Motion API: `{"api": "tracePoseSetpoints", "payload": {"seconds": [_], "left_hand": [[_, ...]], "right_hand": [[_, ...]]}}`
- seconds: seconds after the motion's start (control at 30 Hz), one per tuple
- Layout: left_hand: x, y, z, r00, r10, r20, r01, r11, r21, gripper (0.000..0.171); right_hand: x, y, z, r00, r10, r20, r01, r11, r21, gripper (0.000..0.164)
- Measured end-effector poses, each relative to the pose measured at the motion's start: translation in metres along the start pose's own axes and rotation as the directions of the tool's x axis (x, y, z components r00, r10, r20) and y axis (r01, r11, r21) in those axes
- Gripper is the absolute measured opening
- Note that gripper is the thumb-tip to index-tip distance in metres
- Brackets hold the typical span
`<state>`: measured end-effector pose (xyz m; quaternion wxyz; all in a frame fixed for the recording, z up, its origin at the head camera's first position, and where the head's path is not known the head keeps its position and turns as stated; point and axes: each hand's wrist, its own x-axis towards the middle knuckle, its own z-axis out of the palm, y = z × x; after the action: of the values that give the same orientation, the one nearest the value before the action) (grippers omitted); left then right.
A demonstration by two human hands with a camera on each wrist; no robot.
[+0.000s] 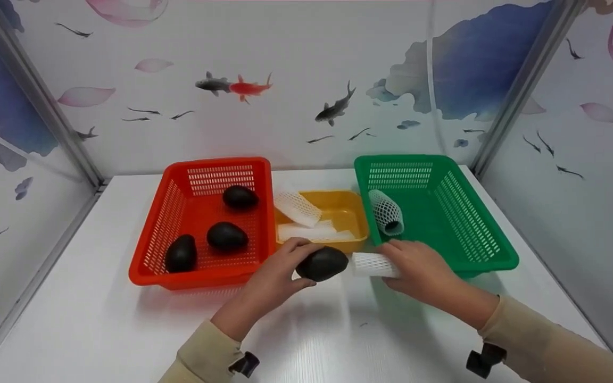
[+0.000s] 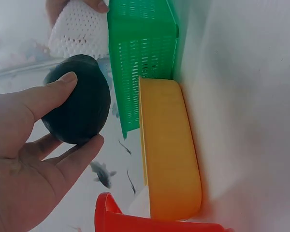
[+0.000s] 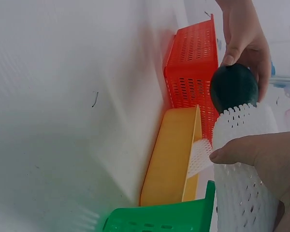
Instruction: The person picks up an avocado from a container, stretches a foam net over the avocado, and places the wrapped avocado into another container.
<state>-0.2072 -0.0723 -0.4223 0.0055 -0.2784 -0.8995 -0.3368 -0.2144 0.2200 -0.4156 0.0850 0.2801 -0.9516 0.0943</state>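
Above the near part of the white table (image 1: 333,346), the left hand (image 1: 279,272) is holding a dark fruit (image 1: 323,264) between thumb and fingers, spread only as wide as the fruit itself. Just to its right, the right hand (image 1: 421,270) is gripping a white foam net (image 1: 373,264), thumb and fingers curling round it, the net's end facing the fruit. Beyond the hands, a yellow basin (image 1: 346,246) is holding loose white nets (image 1: 306,232). Left of it, a red basket (image 1: 205,280) is holding three more dark fruits (image 1: 226,236); right of it, a green basket (image 1: 487,263) is holding a net-wrapped dark fruit (image 1: 386,211) near its left wall. Farthest off, a fish-patterned wall (image 1: 296,127) is standing behind everything.
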Motion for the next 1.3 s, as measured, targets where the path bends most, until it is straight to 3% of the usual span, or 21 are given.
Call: {"api": "tracePoseSetpoints", "payload": {"seconds": [0.17,0.37,0.83,0.93,1.17,1.3], "left_hand": [[-0.003,0.001,-0.003,0.998,0.059,0.004,-0.059,0.998,-0.034,0.064],[-0.003,0.004,-0.004,0.998,0.050,0.036,-0.045,0.992,-0.116,0.066],[0.004,0.014,0.000,0.997,0.036,0.069,-0.020,0.975,-0.223,0.064],[0.005,0.016,0.000,0.997,0.027,0.066,-0.011,0.974,-0.228,0.064],[0.005,0.017,0.003,0.995,0.094,0.016,-0.088,0.972,-0.219,0.061],[0.006,0.019,0.005,0.996,0.091,-0.012,-0.092,0.971,-0.222,0.060]], "right_hand": [[0.002,-0.001,0.002,1.000,-0.020,-0.020,0.020,1.000,0.007,0.045],[0.005,-0.003,0.003,1.000,-0.028,-0.015,0.028,0.999,0.019,0.044],[0.012,-0.019,0.004,0.989,-0.136,-0.057,0.137,0.991,0.004,0.047],[0.013,-0.022,0.004,0.986,-0.155,-0.062,0.154,0.988,-0.016,0.045],[0.015,-0.029,0.004,0.992,-0.118,-0.037,0.117,0.993,-0.013,0.053],[0.016,-0.032,0.004,0.990,-0.124,-0.064,0.123,0.992,-0.015,0.053]]}}
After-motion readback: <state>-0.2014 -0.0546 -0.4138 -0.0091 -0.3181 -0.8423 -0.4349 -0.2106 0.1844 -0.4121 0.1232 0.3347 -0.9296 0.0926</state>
